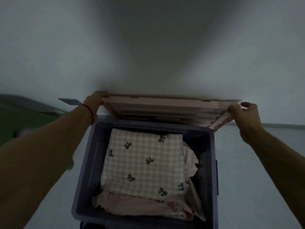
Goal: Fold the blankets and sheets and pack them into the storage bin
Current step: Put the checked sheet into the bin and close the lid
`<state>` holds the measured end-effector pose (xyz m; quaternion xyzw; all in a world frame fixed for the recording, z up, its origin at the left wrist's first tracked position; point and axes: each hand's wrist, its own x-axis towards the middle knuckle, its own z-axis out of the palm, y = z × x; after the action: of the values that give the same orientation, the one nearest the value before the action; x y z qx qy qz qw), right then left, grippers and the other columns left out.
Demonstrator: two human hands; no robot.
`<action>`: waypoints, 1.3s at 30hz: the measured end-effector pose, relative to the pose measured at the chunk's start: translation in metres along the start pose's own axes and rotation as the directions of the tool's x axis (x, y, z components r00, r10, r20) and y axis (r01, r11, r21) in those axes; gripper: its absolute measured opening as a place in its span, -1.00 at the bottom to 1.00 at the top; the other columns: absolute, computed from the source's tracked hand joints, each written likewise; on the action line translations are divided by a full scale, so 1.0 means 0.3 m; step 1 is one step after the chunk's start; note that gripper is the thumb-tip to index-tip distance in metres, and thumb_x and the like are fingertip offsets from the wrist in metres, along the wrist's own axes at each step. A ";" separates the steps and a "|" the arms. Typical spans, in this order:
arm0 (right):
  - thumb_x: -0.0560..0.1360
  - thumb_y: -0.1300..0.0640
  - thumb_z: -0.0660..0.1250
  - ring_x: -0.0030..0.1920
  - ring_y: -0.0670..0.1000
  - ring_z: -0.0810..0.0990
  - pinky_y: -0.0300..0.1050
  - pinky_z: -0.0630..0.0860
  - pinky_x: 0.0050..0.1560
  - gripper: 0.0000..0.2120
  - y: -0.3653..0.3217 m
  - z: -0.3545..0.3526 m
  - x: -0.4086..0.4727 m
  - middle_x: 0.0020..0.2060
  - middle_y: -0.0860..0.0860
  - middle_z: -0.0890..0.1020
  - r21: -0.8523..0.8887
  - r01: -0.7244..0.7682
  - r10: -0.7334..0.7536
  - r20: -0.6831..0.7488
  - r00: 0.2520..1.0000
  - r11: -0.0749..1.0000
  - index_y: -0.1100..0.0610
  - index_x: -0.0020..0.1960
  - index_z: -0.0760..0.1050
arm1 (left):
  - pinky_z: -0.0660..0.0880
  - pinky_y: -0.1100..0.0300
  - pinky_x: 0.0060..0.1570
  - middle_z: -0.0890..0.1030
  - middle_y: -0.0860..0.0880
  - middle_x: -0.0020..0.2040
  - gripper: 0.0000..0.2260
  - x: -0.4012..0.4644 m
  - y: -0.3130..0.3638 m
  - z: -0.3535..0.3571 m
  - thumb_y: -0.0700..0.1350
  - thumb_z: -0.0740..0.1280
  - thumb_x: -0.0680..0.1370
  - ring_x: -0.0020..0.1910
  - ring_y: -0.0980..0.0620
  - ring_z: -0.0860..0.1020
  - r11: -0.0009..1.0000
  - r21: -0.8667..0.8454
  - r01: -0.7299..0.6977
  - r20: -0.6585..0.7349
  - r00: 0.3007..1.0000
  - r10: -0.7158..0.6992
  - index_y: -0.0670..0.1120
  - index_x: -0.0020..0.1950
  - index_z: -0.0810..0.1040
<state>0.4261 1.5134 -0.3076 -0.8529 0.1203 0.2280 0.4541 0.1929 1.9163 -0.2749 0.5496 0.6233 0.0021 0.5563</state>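
- Holding a flat pale pink plastic lid (165,107) up beyond the far edge of the deep purple plastic storage bin (85,162), tilted so its ribbed underside faces the opening — judged ready for closing.
- Gripping the lid's left corner with the left hand (94,100), fingers curled over the top edge; thin red string bracelet (89,111) showing at that wrist.
- Gripping the lid's right corner with the right hand (244,114), fingers wrapped round the rim; one hand at each end, likely for keeping the wide lid level.
- Lying folded inside the bin, toward its left wall: a pink-and-white checked sheet with dark bow prints (143,162), square and flat on top.
- Bulging out beneath it at the near and right sides: crumpled plain pink fabric (140,207), below the rim, so probably not blocking the lid.
- Standing on the pale floor (264,179), close to the white wall (148,47).
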 end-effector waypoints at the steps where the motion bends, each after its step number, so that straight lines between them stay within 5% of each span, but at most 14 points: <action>1: 0.54 0.13 0.39 -0.08 0.01 0.55 -0.08 0.52 -0.05 -0.40 0.005 -0.010 -0.023 0.17 0.16 0.48 -0.016 0.036 -0.037 -0.015 0.999 0.999 0.15 0.50 0.23 | 0.28 0.07 0.10 0.51 -0.02 0.17 -0.76 -0.008 -0.006 -0.031 0.00 0.35 0.48 -0.10 0.00 0.41 1.000 -0.023 0.007 0.013 1.000 -0.007 0.00 0.12 0.61; 4: 0.53 0.11 0.40 0.06 0.10 0.59 -0.09 0.56 -0.01 -0.40 -0.027 -0.045 -0.092 0.25 0.18 0.51 -0.012 0.117 -0.118 -0.065 0.991 0.993 0.14 0.51 0.25 | 0.34 0.10 -0.02 0.49 -0.04 0.02 -0.92 -0.051 0.003 -0.110 -0.06 0.29 0.54 -0.07 -0.04 0.45 0.992 -0.127 0.010 0.027 1.000 -0.007 0.00 -0.13 0.54; 9: 0.47 -0.16 0.38 0.14 0.12 0.57 -0.13 0.49 0.03 -0.31 -0.087 -0.078 -0.235 0.33 0.17 0.49 -0.049 0.202 -0.208 -0.177 0.962 0.978 0.18 0.47 0.38 | 0.57 0.02 -0.07 0.58 -0.06 -0.13 -0.75 -0.145 0.018 -0.221 0.01 0.49 0.48 -0.17 0.00 0.55 0.974 -0.220 -0.051 -0.124 0.992 0.024 -0.13 0.03 0.61; 12: 0.41 -0.50 0.29 -0.04 0.12 0.58 -0.12 0.46 -0.06 -0.18 -0.105 -0.096 -0.335 0.13 0.11 0.54 -0.078 0.222 -0.235 -0.255 0.938 0.972 0.19 0.29 0.55 | 0.62 -0.23 0.00 0.64 -0.13 -0.10 -0.54 -0.232 0.002 -0.325 0.17 0.60 0.34 -0.16 -0.07 0.61 0.969 -0.208 -0.135 -0.209 0.974 0.091 -0.16 0.01 0.65; 14: 0.40 -0.57 0.17 -0.15 0.10 0.54 -0.01 0.47 -0.14 -0.14 -0.104 -0.101 -0.415 0.01 0.10 0.53 -0.100 0.230 -0.251 -0.330 0.910 0.968 0.20 0.18 0.58 | 0.64 -0.18 -0.06 0.66 -0.18 -0.09 -0.55 -0.305 -0.011 -0.389 0.18 0.60 0.32 -0.17 -0.16 0.65 0.961 -0.180 -0.208 -0.243 0.956 0.162 -0.16 -0.05 0.67; 18: 0.51 -0.25 0.23 -0.10 0.12 0.60 0.05 0.61 -0.05 -0.49 -0.075 -0.104 -0.637 0.10 0.20 0.58 -0.138 0.236 -0.273 -0.434 0.859 0.962 0.14 0.20 0.59 | 0.55 0.36 -0.35 0.65 -0.12 -0.05 -0.76 -0.457 -0.092 -0.500 -0.06 0.50 0.48 -0.20 -0.06 0.62 0.950 -0.054 -0.308 -0.300 0.912 0.279 -0.12 0.10 0.66; 21: 0.50 -0.12 0.19 0.00 0.11 0.60 0.09 0.61 0.09 -0.50 0.033 -0.110 -0.823 0.16 0.18 0.56 -0.171 0.171 -0.228 -0.420 0.878 0.970 0.15 0.29 0.55 | 0.61 0.03 0.00 0.66 -0.11 -0.01 -0.70 -0.539 -0.278 -0.582 -0.13 0.45 0.52 -0.02 -0.13 0.62 0.968 -0.027 -0.248 -0.258 0.938 0.233 -0.15 0.24 0.64; 23: 0.48 -0.15 0.18 -0.04 0.19 0.62 0.15 0.63 0.05 -0.47 0.127 -0.118 -0.917 0.09 0.26 0.60 -0.221 0.092 -0.176 -0.400 0.899 0.971 0.17 0.26 0.57 | 0.56 0.02 0.08 0.64 -0.12 0.07 -0.64 -0.582 -0.434 -0.623 -0.16 0.45 0.52 0.06 -0.12 0.61 0.983 0.020 -0.181 -0.195 0.964 0.181 -0.16 0.31 0.59; 29: 0.28 -0.28 0.20 0.06 0.38 0.58 0.27 0.55 0.13 -0.17 0.402 -0.088 -1.071 -0.06 0.36 0.62 -0.351 -0.176 0.047 -0.346 0.937 0.920 0.31 0.32 0.51 | 0.51 0.15 0.05 0.59 -0.22 0.05 -0.52 -0.631 -0.754 -0.618 -0.24 0.45 0.50 -0.05 -0.12 0.59 0.981 0.195 -0.021 -0.076 0.996 0.037 -0.08 0.42 0.50; 31: 0.37 -0.22 0.26 0.04 0.37 0.57 0.23 0.55 0.10 -0.27 0.496 -0.062 -1.076 -0.07 0.37 0.63 -0.416 -0.232 0.104 -0.306 0.946 0.879 0.32 0.31 0.52 | 0.54 0.28 -0.09 0.60 -0.20 -0.07 -0.49 -0.623 -0.830 -0.596 -0.35 0.40 0.52 -0.18 -0.05 0.57 0.976 0.219 0.000 -0.043 0.999 0.009 -0.07 0.44 0.44; 34: 0.53 0.19 0.33 -0.09 0.26 0.58 0.07 0.53 0.00 -0.59 0.627 -0.032 -1.043 0.01 0.35 0.64 -0.409 -0.271 0.187 -0.233 0.954 0.871 0.32 0.35 0.50 | 0.48 0.44 -0.37 0.60 -0.12 -0.22 -0.51 -0.593 -0.930 -0.561 -0.44 0.33 0.54 -0.35 0.12 0.58 0.952 0.304 -0.019 0.054 0.999 0.003 0.02 0.34 0.44; 37: 0.57 0.15 0.33 0.07 0.31 0.58 0.16 0.56 0.12 -0.54 0.729 0.010 -0.984 0.20 0.32 0.56 -0.538 -0.321 0.326 -0.089 0.941 0.780 0.23 0.43 0.38 | 0.52 0.23 -0.08 0.60 -0.29 0.13 -0.57 -0.515 -1.004 -0.518 -0.33 0.34 0.58 -0.07 -0.05 0.57 0.870 0.492 0.038 0.069 0.994 -0.082 -0.15 0.45 0.42; 39: 0.57 0.11 0.35 0.20 0.36 0.52 0.27 0.53 0.21 -0.47 0.747 0.041 -0.955 0.32 0.35 0.42 -0.638 -0.287 0.333 -0.050 0.941 0.714 0.27 0.46 0.29 | 0.45 0.01 0.24 0.34 -0.32 0.46 -0.41 -0.482 -1.030 -0.480 -0.17 0.39 0.57 0.27 -0.19 0.45 0.750 0.657 0.076 -0.006 0.995 -0.095 -0.16 0.57 0.25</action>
<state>0.0818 1.3978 -0.3319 -0.9149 0.1613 0.3572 0.0972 -0.1505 1.7822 -0.3099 0.6805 0.6011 -0.2496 0.3365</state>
